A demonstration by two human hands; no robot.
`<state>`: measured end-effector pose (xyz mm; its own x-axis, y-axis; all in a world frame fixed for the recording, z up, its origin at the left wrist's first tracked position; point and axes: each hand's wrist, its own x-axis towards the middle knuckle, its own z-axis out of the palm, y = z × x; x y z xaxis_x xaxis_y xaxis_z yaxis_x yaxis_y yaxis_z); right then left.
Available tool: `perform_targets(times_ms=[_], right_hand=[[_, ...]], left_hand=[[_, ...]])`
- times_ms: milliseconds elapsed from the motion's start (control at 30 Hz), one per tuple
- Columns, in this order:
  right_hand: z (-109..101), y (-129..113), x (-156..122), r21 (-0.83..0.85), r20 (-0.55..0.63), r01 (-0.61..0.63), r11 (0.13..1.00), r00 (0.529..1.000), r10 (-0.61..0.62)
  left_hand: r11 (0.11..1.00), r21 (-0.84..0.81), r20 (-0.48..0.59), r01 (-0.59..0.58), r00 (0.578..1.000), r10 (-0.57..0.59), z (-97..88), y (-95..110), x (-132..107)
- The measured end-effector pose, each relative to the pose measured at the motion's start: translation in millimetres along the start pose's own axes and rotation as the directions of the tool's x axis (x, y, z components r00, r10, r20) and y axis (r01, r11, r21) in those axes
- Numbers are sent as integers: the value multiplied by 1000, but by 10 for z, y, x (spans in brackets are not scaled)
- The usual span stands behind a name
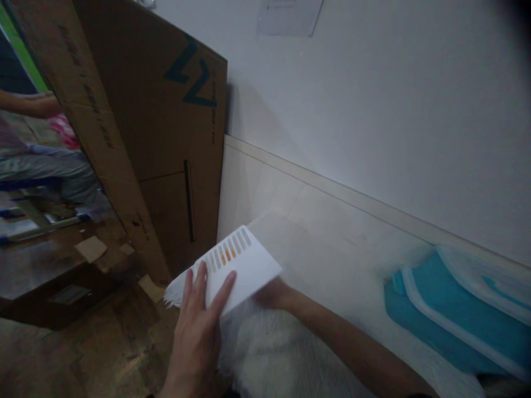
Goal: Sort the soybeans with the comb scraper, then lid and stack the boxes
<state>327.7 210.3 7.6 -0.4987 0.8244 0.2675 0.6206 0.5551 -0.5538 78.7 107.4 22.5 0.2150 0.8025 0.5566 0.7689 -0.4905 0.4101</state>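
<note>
A white slotted card (249,265) is tilted in front of me. A row of narrow rounded slots runs along its far edge, and a few show orange. My left hand (201,315) lies over its near left part, thumb and fingers pressed on the surface. My right hand (271,293) holds the card's right end from beneath, its fingers hidden behind it. At the card's left end sits a white, ragged-edged bunch (176,290), whose kind I cannot make out. Below both hands is blurred whitish material (274,354), perhaps clear plastic.
A tall brown cardboard box (166,138) stands left against the white wall (373,99). A turquoise and white bag-like item (460,309) lies at right on a pale surface. Another person's arm (29,105) shows far left. Cardboard scraps (91,249) lie on the floor.
</note>
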Motion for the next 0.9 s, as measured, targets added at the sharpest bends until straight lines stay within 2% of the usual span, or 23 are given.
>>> perform_targets(times_ms=[67,100,133,200,233,300,367,433,533,567,600,633,700,767,833,867,900], right_hand=[[14,-93,-307,49,134,172,984,975,-178],[-60,-66,-425,52,140,207,977,967,-212],[-188,11,-510,29,97,179,983,979,-181],[-563,286,-575,-43,-98,-21,999,995,16],[-771,455,-565,-69,-213,-170,983,965,152],[-1118,768,-512,-88,-335,-441,893,857,391],[-1276,947,-481,-84,-338,-516,852,819,463],[-1211,921,-528,-81,-303,-526,847,823,482],[-813,505,-771,-97,-172,-433,896,894,414],[-640,290,-890,-132,-60,-313,941,950,308],[-463,53,-1020,-153,44,-181,972,981,190],[-286,-194,-1155,-157,149,-58,986,986,81],[34,-673,-1414,-108,300,142,984,948,-104],[252,-1055,-1628,14,365,284,959,891,-270],[284,-1269,-1779,165,378,360,918,837,-395],[208,-1297,-1829,224,347,356,907,841,-415],[69,-1267,-1860,262,293,322,910,872,-393]], left_hand=[[997,-31,-49,75,996,-77,128,-62,275],[992,-39,-52,118,991,-120,187,-78,386],[988,-40,-17,152,988,-152,237,-88,479],[987,-30,94,159,983,-155,304,-102,611],[987,-20,129,159,979,-155,322,-108,653],[988,13,162,156,974,-156,335,-117,699],[991,40,187,126,973,-132,343,-121,708],[993,64,196,100,974,-110,361,-121,698],[993,87,184,79,978,-94,409,-126,678],[993,87,182,74,979,-89,425,-130,674],[994,84,180,71,980,-86,439,-136,672],[994,76,176,72,981,-85,451,-143,673],[995,49,162,83,983,-90,463,-162,682],[995,13,140,104,985,-104,460,-186,698],[992,-24,118,120,986,-116,443,-207,706],[992,-44,106,122,988,-116,430,-210,700],[991,-64,93,119,989,-113,415,-206,685]])
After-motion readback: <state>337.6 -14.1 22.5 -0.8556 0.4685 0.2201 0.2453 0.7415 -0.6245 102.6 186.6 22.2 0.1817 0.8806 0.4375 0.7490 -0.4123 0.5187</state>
